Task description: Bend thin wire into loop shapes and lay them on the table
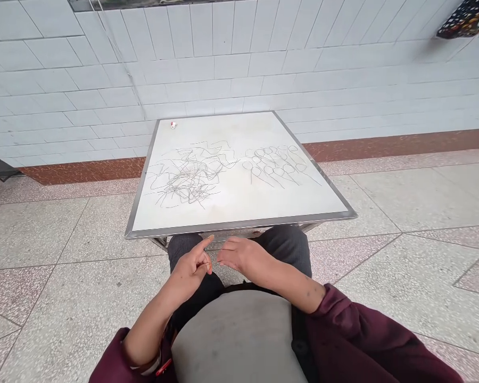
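Your left hand (191, 266) hovers over your lap, forefinger out, grip loosely curled on nothing. Your right hand (243, 256) sits just beside it, fingers slack, empty. Both are near the table (239, 223) edge; scribbles (191, 178) cover its top.

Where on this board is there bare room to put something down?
The board is bare along its near edge, below the scribble and the row of loops. The far right corner is bare too. The far left corner holds a small object. The middle is drawn over, though flat. Both hands, left hand and right hand, sit below the near edge.
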The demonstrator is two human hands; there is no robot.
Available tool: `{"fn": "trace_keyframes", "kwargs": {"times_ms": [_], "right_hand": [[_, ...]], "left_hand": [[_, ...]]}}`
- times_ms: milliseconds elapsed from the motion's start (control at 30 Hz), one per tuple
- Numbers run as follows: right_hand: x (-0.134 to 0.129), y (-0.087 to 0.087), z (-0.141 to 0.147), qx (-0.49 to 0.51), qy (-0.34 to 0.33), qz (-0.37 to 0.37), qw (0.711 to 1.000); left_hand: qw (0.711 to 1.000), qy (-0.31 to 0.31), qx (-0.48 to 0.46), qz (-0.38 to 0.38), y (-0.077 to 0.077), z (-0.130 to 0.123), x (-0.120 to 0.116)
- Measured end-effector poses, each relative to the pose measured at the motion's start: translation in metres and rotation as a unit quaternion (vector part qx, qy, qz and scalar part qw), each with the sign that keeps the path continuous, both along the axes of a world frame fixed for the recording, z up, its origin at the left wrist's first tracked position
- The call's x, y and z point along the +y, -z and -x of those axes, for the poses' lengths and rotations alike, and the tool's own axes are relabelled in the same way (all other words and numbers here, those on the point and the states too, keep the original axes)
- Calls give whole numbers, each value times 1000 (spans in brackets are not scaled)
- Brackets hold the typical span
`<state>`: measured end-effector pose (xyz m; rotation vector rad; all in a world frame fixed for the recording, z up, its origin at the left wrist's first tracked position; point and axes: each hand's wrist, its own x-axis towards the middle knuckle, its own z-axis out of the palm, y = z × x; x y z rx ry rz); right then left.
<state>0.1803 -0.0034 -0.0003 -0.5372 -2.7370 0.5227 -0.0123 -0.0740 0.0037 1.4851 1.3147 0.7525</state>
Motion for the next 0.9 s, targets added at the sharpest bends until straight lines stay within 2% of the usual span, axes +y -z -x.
{"fn": "trace_keyframes", "kwargs": {"times_ms": [167, 333, 433, 567, 667, 767, 800, 900], "right_hand": [[-1, 12, -8, 53, -47, 75, 995], [2, 8, -23, 68, -63, 94, 991], [2, 9, -32, 68, -40, 96, 992], [6, 21, -50, 68, -17, 105, 992], [11, 24, -65, 79, 48, 103, 990], [11, 14, -64, 102, 117, 82, 984], [9, 9, -58, 104, 108, 80, 985], [-1, -1, -33, 78, -1, 61, 995]], "left_hand": [[1000, 17, 3, 7, 0, -1, -9], [999, 25, 24, -11, 3, -2, -13], [999, 26, 35, -17, 5, -1, -13], [999, 16, 45, -11, 8, 5, -13], [998, -7, 62, -11, 9, 11, -15], [998, -17, 65, -15, 5, 10, -14], [998, -9, 59, -16, 3, 8, -13], [999, 21, 39, -24, -5, -1, -9]]}}
